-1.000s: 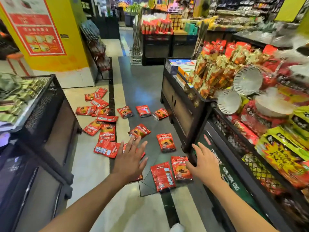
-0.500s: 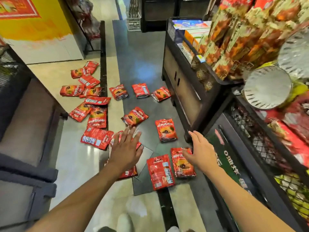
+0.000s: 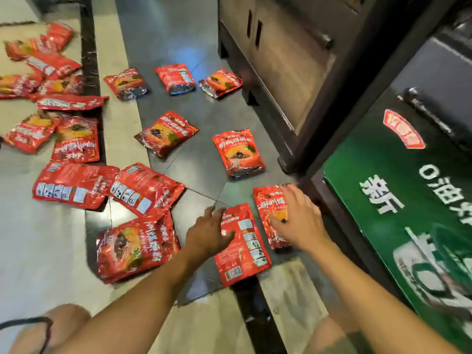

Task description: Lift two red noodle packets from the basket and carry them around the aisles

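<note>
We take the green printed display panel [image 3: 398, 200] at the right as our landmark. Just left of its lower corner lies a glossy red foil snack pouch showing its fruit picture [image 3: 272, 215], long axis running away from us, and our right hand [image 3: 297, 215] lies on its right half with fingers spread and barely bent; we cannot tell whether the thumb has hooked the edge. One step further left of the panel lies a second crinkled red foil pouch, back side up with white label boxes [image 3: 242, 246], its long axis also pointing away, tilted slightly left at the far end. Our left hand [image 3: 208, 232] rests flat on that pouch's left upper edge, fingers straight and together, gripping nothing. Each pouch lies directly under its own hand. The foil is thin, shiny and creased, flat on a smooth grey tiled floor [image 3: 178, 34]. More such pouches lie scattered further left.
</note>
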